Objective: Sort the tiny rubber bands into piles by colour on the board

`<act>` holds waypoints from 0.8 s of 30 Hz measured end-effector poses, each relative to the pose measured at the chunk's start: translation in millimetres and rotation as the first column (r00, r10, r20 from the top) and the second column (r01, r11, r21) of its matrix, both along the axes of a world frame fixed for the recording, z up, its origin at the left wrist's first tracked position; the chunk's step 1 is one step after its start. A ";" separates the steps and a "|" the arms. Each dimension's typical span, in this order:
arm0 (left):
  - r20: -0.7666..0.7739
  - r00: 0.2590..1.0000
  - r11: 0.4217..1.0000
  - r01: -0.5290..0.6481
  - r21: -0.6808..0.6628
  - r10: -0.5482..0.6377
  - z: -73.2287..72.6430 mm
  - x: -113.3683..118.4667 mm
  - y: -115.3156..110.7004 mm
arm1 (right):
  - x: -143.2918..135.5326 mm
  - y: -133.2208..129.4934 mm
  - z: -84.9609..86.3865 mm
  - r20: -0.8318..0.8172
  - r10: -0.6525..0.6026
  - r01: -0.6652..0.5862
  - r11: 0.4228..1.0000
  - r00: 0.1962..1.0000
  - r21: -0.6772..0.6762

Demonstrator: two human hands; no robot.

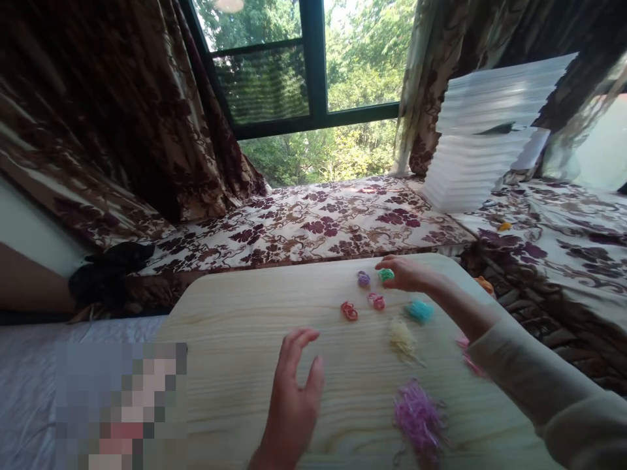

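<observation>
My right hand [404,273] reaches to the far right of the wooden table [235,339], its fingers around a small green bundle [385,275]. Just left of that bundle lies a purple one [363,279]. Nearer to me are a red bundle [349,311] and a pink-red one [376,301]. A teal pile [420,311], a pale yellow pile [403,340] and a larger violet pile [418,414] of thin strands are spread over the right side. Over the middle of the table my left hand [296,391] is raised with fingers curved apart, holding nothing.
Pink strands [469,356] lie by the table's right edge, partly behind my right sleeve. Beyond the table is a flower-patterned ledge [313,228] with a stack of white sheets [482,143]. A dark item [110,274] sits at the left. A blurred patch covers the lower left.
</observation>
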State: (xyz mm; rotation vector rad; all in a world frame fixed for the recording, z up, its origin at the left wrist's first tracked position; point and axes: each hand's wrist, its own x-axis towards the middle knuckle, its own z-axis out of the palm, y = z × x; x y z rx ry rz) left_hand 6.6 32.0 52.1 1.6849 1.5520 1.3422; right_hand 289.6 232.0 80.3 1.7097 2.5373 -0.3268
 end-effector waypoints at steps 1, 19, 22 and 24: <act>-0.016 1.000 1.000 0.001 0.010 -0.001 4.9 2.1 4.7 | -2.5 1.8 -1.6 0.010 0.004 -0.004 1.000 1.000 -0.011; -0.526 0.823 0.966 0.097 -0.239 -0.213 53.6 90.7 144.6 | 2.7 4.7 -4.4 0.020 -0.076 0.074 0.996 0.997 0.057; -0.598 0.752 0.956 0.151 -0.252 -0.276 57.6 100.7 159.4 | 9.3 -0.3 3.4 -0.025 -0.085 0.087 0.993 0.996 0.082; -0.639 0.702 0.947 0.193 -0.256 -0.316 58.8 105.3 168.3 | 15.3 -5.2 9.1 -0.049 -0.092 0.096 0.991 0.995 0.094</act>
